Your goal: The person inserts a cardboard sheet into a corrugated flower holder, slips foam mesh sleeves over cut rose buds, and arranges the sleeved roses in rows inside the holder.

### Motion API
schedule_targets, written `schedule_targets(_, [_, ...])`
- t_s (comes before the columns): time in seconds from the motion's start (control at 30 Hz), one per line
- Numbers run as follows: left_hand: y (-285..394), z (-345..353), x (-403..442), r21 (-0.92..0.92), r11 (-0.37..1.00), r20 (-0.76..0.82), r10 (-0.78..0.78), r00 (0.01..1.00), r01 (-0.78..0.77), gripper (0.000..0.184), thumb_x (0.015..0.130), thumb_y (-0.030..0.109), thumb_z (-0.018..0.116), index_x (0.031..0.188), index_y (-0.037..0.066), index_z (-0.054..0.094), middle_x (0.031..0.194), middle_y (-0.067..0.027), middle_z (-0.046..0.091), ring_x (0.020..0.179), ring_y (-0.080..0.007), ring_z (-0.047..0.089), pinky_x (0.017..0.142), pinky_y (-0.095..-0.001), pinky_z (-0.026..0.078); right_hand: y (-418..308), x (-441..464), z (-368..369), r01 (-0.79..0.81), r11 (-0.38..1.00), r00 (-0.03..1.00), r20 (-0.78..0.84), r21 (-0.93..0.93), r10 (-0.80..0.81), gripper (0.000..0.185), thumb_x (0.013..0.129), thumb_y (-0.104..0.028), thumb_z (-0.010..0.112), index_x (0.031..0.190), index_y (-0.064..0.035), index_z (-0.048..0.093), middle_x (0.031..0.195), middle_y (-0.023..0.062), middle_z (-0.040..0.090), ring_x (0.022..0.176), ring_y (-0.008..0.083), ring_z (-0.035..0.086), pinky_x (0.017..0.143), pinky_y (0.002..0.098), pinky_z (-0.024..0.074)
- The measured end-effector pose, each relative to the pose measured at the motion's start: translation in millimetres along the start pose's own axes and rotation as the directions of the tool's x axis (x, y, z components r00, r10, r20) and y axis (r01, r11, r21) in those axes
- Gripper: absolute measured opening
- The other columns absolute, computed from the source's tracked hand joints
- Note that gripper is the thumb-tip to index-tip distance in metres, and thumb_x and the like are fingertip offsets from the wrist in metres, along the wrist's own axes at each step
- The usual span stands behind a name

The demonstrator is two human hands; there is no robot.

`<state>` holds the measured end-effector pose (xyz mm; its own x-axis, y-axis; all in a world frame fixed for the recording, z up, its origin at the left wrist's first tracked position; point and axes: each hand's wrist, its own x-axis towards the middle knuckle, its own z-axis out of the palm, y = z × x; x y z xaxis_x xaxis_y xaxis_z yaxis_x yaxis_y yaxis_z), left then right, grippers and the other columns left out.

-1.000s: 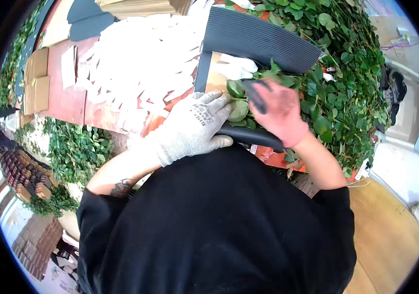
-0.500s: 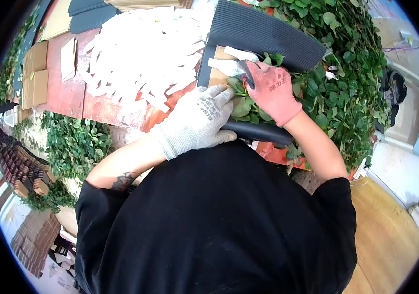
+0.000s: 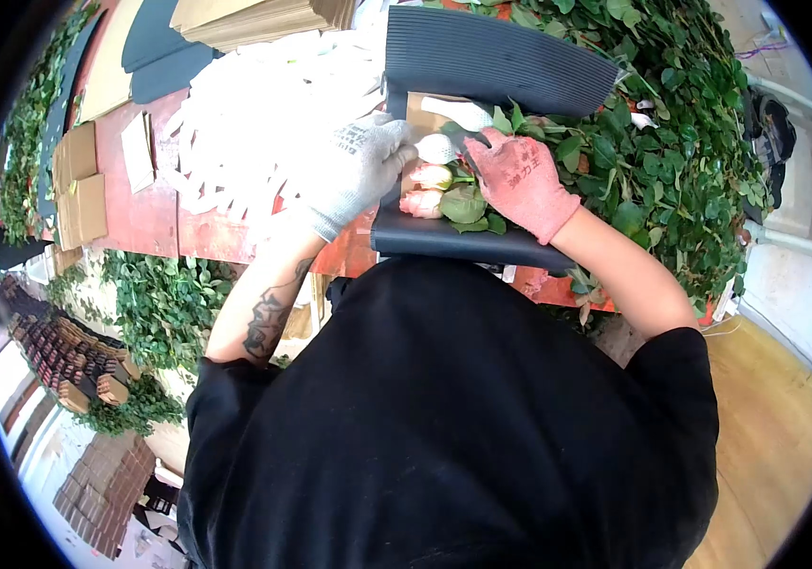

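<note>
My left hand (image 3: 360,169), in a pale grey glove, is at the left edge of the black ribbed mat (image 3: 501,66). Its fingers are curled together beside a rose head in a white sleeve (image 3: 436,148); whatever they hold is hidden. Below that lie two bare pink roses (image 3: 425,197), their heads pointing left. Another white-sleeved head (image 3: 458,112) rests above, on brown cardboard (image 3: 417,119). My right hand (image 3: 520,180), in a red glove with dark fingertips, is closed over the stems and leaves just right of the heads, apparently on a rose stem.
A large heap of white paper strips (image 3: 264,123) covers the red table (image 3: 140,213) to the left. Cardboard pieces (image 3: 79,185) and a brown stack (image 3: 259,24) lie beyond it. Leafy rose stems (image 3: 653,142) are piled on the right.
My left hand has lifted off the roses and moved up and left, its fingers now curled, uncovering the pink heads. My right hand stays near the stems. The view has shifted slightly.
</note>
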<state>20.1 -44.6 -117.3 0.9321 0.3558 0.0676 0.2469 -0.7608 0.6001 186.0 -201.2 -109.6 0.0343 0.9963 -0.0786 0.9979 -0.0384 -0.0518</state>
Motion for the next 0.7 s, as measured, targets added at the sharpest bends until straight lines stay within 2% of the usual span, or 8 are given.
schedule_targets(0.2, [-4.6,-12.1,-9.4,-0.127,0.991,-0.023,-0.036,0.999,0.033,0.007,0.08,0.011,0.064,0.084,0.006,0.064,0.08,-0.0094,0.063,0.077,-0.0274,0.062,0.069,-0.0352,0.048,0.4,-0.6,1.7,-0.053,0.995,0.998,0.027,0.09,0.051,0.035,0.08,-0.012,0.051,0.114,-0.0063,0.057,0.098,0.014,0.061,0.078,0.0253,0.065,0.064,0.0341,0.0508])
schedule_targets(0.27, [-3.6,-16.5,-14.4,-0.14,0.99,-0.021,-0.036,0.999,0.033,0.005,0.081,0.013,0.062,0.083,0.008,0.063,0.08,-0.0084,0.062,0.076,-0.027,0.062,0.069,-0.0357,0.048,2.5,-4.0,11.2,0.028,0.998,0.996,-0.089,0.058,-0.023,0.035,0.08,-0.011,0.051,0.115,-0.0064,0.056,0.098,0.0148,0.061,0.079,0.0248,0.065,0.065,0.0338,0.0511])
schedule_targets(0.4, [-45.3,-26.3,-27.2,-0.027,0.981,-0.125,-0.195,0.973,0.193,0.01,0.083,0.012,0.061,0.091,0.005,0.063,0.084,-0.0142,0.064,0.08,-0.0275,0.064,0.071,-0.0352,0.049,2.6,-3.3,9.4,-0.039,0.995,0.999,-0.017,0.087,0.04,0.032,0.085,-0.012,0.047,0.116,-0.0069,0.056,0.099,0.015,0.06,0.081,0.026,0.065,0.067,0.0341,0.0515])
schedule_targets(0.5, [-72.2,-52.7,-40.6,0.192,0.877,-0.067,-0.437,0.897,0.441,0.017,0.082,0.007,0.062,0.098,0.003,0.064,0.092,-0.0142,0.065,0.083,-0.0267,0.064,0.075,-0.0348,0.05,0.2,-3.0,5.7,-0.045,0.995,0.999,0.002,0.086,0.045,0.032,0.087,-0.011,0.046,0.117,-0.0077,0.056,0.098,0.0147,0.06,0.08,0.0258,0.065,0.067,0.0346,0.0515])
schedule_targets(0.57, [-23.5,-57.5,-36.7,0.221,0.969,-0.107,-0.084,0.991,0.106,0.029,0.081,0.01,0.064,0.109,0.003,0.062,0.106,-0.0168,0.062,0.097,-0.0301,0.062,0.085,-0.0384,0.049,-0.9,-0.7,6.3,0.001,0.998,0.999,-0.043,0.061,0.002,0.032,0.087,-0.01,0.046,0.117,-0.0082,0.056,0.097,0.0146,0.06,0.08,0.0256,0.065,0.067,0.0351,0.0516])
schedule_targets(0.6, [19.8,-57.9,-24.0,0.133,0.99,0.036,-0.06,0.998,0.055,0.044,0.078,0.013,0.068,0.12,0.003,0.057,0.119,-0.0174,0.058,0.109,-0.0321,0.057,0.094,-0.0402,0.045,-0.2,-0.6,7.2,0.006,0.997,0.999,-0.05,0.071,-0.003,0.032,0.086,-0.01,0.048,0.117,-0.0085,0.056,0.097,0.0152,0.061,0.079,0.0255,0.065,0.067,0.0356,0.0515])
schedule_targets(0.63, [39.2,-48.9,-25.9,0.126,0.979,0.051,0.156,0.986,-0.162,0.052,0.079,0.025,0.069,0.124,0.002,0.055,0.127,-0.0201,0.052,0.119,-0.034,0.05,0.1,-0.0415,0.04,0.1,-1.6,8.0,0.016,0.997,0.999,-0.053,0.078,-0.011,0.032,0.085,-0.011,0.049,0.117,-0.0089,0.056,0.097,0.0158,0.061,0.079,0.0255,0.065,0.066,0.0361,0.0514])
schedule_targets(0.7, [62.5,-18.9,-19.5,0.218,0.95,0.209,0.178,0.962,-0.223,0.07,0.082,0.052,0.058,0.125,-0.004,0.051,0.134,-0.0247,0.045,0.127,-0.0384,0.04,0.107,-0.0465,0.029,5.3,-4.2,14.0,0.048,0.995,0.995,-0.094,0.087,-0.04,0.033,0.084,-0.012,0.051,0.116,-0.0093,0.056,0.098,0.0161,0.062,0.078,0.0254,0.065,0.066,0.0359,0.0512])
